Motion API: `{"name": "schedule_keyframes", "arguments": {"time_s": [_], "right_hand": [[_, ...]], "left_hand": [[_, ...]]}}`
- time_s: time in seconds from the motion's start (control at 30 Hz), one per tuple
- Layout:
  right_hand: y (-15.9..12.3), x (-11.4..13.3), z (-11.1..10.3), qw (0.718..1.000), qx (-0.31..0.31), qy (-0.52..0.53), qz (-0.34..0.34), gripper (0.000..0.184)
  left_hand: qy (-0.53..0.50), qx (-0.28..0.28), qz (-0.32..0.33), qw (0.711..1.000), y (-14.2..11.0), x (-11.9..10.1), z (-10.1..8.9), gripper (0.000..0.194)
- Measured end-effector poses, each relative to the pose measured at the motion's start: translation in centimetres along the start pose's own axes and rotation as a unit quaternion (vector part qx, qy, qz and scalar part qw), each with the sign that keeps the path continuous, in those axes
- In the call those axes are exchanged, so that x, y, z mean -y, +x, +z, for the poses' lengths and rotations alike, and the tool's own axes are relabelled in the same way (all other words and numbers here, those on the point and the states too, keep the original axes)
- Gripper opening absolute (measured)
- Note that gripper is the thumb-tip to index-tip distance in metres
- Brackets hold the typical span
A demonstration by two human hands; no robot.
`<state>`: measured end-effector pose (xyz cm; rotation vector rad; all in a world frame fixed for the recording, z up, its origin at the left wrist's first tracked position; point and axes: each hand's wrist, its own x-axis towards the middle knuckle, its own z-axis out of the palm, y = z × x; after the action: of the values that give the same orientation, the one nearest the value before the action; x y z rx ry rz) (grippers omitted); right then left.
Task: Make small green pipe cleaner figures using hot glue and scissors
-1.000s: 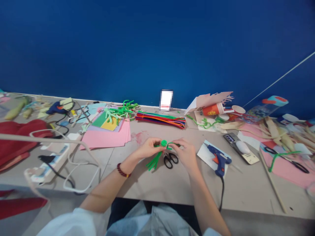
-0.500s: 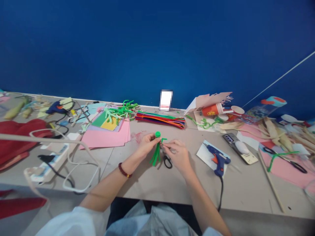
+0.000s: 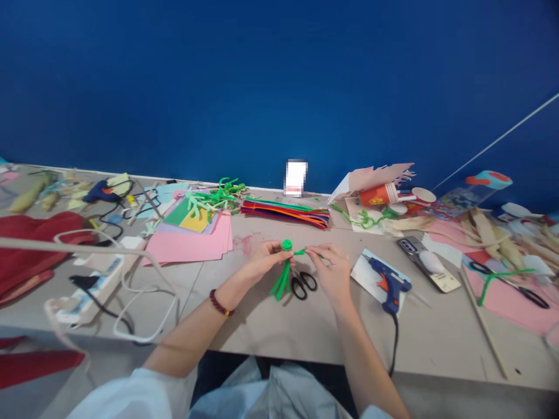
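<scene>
My left hand (image 3: 267, 260) is closed around a bundle of green pipe cleaners (image 3: 283, 280), just below its round coiled top. The loose ends of the bundle fan out downward beneath my fingers. My right hand (image 3: 331, 270) pinches a green pipe cleaner strand (image 3: 299, 252) that reaches across to the bundle by my left fingertips. Between the hands, black-handled scissors (image 3: 301, 286) lie on the table, their blades partly hidden. Behind my hands is a stack of multicoloured pipe cleaners (image 3: 286, 213).
A blue glue gun (image 3: 392, 282) rests on a card at right, near a phone (image 3: 408, 247) and a wooden stick (image 3: 484, 326). Coloured paper (image 3: 187, 247), green pipe cleaner pieces (image 3: 222, 195) and a power strip (image 3: 91, 294) with cables are at left.
My right hand has moved right and slightly up, drawing the green strand out sideways from the bundle. The bundle has shifted slightly right, and more of the scissors' handles shows.
</scene>
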<state>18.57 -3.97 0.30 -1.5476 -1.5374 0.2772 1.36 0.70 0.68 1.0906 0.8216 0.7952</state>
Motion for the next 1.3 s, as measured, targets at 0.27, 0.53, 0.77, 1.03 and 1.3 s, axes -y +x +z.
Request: {"name": "schedule_keyframes", "arguments": {"time_s": [0.27, 0.53, 0.77, 1.03, 1.3], "right_hand": [[0.0, -0.2, 0.2, 0.998, 0.009, 0.056, 0.013, 0.02], [-0.2, -0.2, 0.5, 0.998, 0.041, 0.045, 0.002, 0.017], [-0.2, -0.8, 0.5, 0.994, 0.08, 0.07, 0.028, 0.017], [-0.2, -0.8, 0.5, 0.995, 0.075, 0.065, 0.025, 0.017], [0.0, -0.6, 0.3, 0.987, 0.089, 0.117, 0.07, 0.017]], "left_hand": [[-0.057, 0.072, -0.023, 0.995, -0.2, -0.4, -0.6, 0.03], [-0.042, -0.031, -0.009, 0.999, 0.2, 0.1, 0.1, 0.032], [-0.017, -0.028, 0.023, 0.999, -0.1, 0.3, 0.3, 0.027], [-0.005, -0.072, 0.017, 0.997, -0.1, 0.0, 0.6, 0.034], [0.071, -0.019, 0.029, 0.997, -0.5, -0.2, 0.3, 0.02]]}}
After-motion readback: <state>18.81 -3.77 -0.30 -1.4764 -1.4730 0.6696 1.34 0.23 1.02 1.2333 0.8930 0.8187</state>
